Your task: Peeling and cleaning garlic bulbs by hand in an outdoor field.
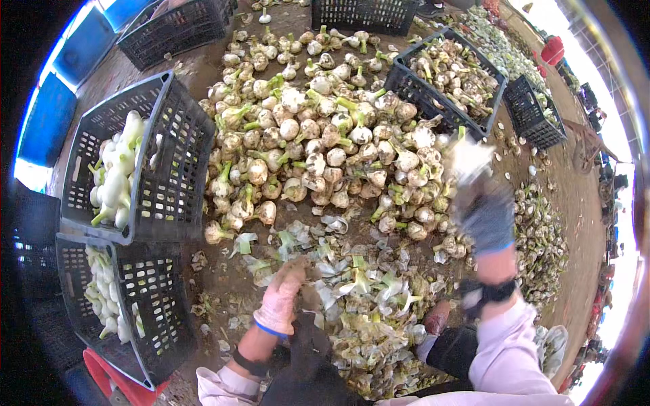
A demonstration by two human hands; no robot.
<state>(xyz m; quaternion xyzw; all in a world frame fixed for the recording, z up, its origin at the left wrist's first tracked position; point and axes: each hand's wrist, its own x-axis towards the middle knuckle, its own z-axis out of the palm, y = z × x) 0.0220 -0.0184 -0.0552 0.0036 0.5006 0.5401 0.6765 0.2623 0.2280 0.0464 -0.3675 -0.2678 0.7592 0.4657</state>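
My right hand (482,213), in a grey-blue glove, is blurred by motion at the right edge of a large heap of garlic bulbs (310,147). A whitish garlic bulb (469,155) shows at its fingertips, smeared by the same blur, and the hand appears shut on it. My left hand (282,297), in a pale glove with a blue cuff and soiled fingers, hovers by my knee over the near edge of the peeled garlic skins (355,284). Its fingers lie close together, and I cannot tell whether anything is in them. Many heaped bulbs are dirty, with green stem stubs.
At left, two tilted black plastic crates (175,167) (152,299) hold clean white garlic. A crate of unpeeled bulbs (452,81) stands back right, beside a smaller crate (533,111). More crates (177,30) (363,15) stand behind. Small bulbs (541,243) spread at right. My shoe (436,317) rests near skins.
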